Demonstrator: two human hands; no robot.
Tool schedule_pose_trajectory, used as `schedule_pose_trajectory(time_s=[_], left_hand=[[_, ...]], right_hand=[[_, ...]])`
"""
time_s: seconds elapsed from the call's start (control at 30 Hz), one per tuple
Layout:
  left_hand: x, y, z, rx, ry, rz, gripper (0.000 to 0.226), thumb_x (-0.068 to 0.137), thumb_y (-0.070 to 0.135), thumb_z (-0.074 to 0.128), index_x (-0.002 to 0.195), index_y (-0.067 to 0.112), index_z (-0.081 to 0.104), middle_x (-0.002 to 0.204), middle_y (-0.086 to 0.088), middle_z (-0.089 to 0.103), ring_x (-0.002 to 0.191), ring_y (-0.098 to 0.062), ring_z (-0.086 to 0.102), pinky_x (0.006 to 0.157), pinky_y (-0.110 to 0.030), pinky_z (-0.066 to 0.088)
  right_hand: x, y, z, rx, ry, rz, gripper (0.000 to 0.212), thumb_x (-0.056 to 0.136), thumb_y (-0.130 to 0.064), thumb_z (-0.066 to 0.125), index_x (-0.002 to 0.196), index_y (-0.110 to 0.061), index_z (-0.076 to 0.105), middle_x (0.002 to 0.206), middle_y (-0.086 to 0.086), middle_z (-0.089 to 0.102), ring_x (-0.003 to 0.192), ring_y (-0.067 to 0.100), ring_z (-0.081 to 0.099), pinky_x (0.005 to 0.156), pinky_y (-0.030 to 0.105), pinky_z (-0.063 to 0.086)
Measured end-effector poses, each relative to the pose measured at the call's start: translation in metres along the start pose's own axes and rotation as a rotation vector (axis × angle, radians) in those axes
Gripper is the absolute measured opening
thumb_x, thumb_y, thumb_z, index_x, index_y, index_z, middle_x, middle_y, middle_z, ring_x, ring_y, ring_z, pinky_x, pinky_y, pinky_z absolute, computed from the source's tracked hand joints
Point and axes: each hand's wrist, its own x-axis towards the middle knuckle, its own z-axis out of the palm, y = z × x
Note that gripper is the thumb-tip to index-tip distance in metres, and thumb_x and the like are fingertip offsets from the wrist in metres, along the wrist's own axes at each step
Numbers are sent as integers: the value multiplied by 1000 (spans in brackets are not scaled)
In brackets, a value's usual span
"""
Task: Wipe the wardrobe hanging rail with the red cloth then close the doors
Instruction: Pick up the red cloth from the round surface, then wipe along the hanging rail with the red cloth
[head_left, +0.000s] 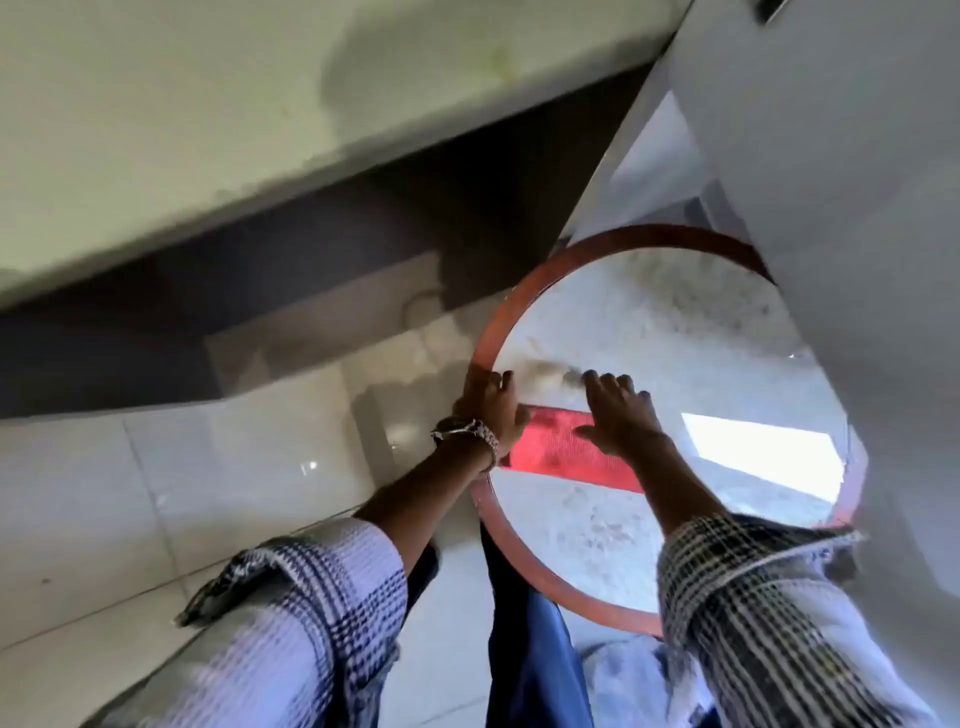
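- Two hands reach the red cloth (566, 457) on the round counter (649, 332).
- Our left hand (491, 410), at nine o'clock, curls on its edge; our right hand (621, 415) lies open, flat.
- We judge it soft, light; pinch an edge.

Head view, steeply downward, close above round table (485, 332).

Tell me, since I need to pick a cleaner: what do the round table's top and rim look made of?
The table top looks like pale speckled stone or laminate, smooth and glossy enough to reflect a window. The rim looks like reddish-brown wood or painted edging; blur leaves it uncertain.
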Motion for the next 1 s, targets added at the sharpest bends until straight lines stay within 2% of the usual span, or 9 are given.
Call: schedule_pose_trajectory(time_s=[0.07, 0.2, 0.3, 0.37, 0.47, 0.57, 0.63, 0.77, 1.0], left_hand=[[15, -1, 12, -24, -79, 34, 57, 99, 38, 57, 142, 5, 40, 141, -19, 50, 134, -37, 46, 105, -46, 40], [3, 2, 13, 83, -196, 79, 41, 102, 15, 52, 140, 4, 44, 151, -21, 38, 141, -34, 39, 113, -39, 30], [-34, -3, -33, 138, -231, 79, 41, 104, 29, 52, 139, 10, 43, 157, -18, 27, 143, -37, 36, 109, -48, 43], [-60, -7, -105, 175, -284, 98, 38, 101, 34, 56, 130, 12, 45, 145, -17, 44, 132, -37, 50, 98, -45, 49], [-110, -5, -239, 283, -474, 189, 39, 98, 32, 60, 130, 13, 46, 133, -16, 60, 111, -30, 61, 77, -30, 40], [-167, 4, -394, 484, -460, 221, 44, 93, 41, 63, 129, 18, 50, 132, -10, 58, 114, -28, 59, 91, -41, 47], [-214, 6, -496, 485, -380, 178, 33, 94, 41, 63, 112, 16, 50, 110, -9, 61, 97, -29, 61, 84, -45, 49], [-327, -17, -672, 273, 65, 88, 23, 98, 30, 63, 98, 18, 44, 94, -4, 56, 86, -22, 51, 75, -36, 41], [-530, -73, -850, -22, 1434, 402, 9, 103, 14, 52, 112, 13, 51, 96, 1, 61, 78, -14, 56, 72, -36, 49]], right_hand=[[9, -1, 11, -10, -71, -24, 75, 87, -44, 73, 148, -18, 36, 147, 7, 49, 135, 31, 45, 103, 47, 43], [1, -11, 11, 37, -215, -113, 41, 91, -25, 69, 131, -21, 61, 139, 8, 60, 128, 28, 58, 98, 37, 49], [-21, -28, -47, 2, -314, -217, 30, 86, -26, 75, 114, -19, 66, 128, 13, 63, 123, 29, 61, 96, 31, 50], [-42, -45, -115, -40, -332, -267, 28, 82, -25, 79, 105, -23, 64, 128, 10, 66, 120, 28, 64, 94, 28, 51], [-83, -92, -228, -162, -415, -370, 41, 70, -12, 88, 106, -21, 69, 125, 6, 67, 110, 27, 67, 68, 21, 49], [-138, -142, -358, -284, -386, -491, 55, 67, -27, 93, 117, -20, 70, 109, 1, 71, 86, 20, 65, 52, 19, 42], [-183, -171, -449, -220, -306, -500, 45, 69, -29, 93, 108, -24, 71, 93, -1, 72, 73, 17, 65, 55, 18, 52], [-284, -231, -609, -45, 37, -639, 29, 80, -28, 88, 96, -22, 65, 88, 4, 71, 78, 19, 65, 72, 29, 55], [-511, -338, -809, 63, 1042, -1108, 27, 85, -49, 77, 95, -25, 68, 84, -6, 72, 70, 9, 64, 65, 28, 53]])
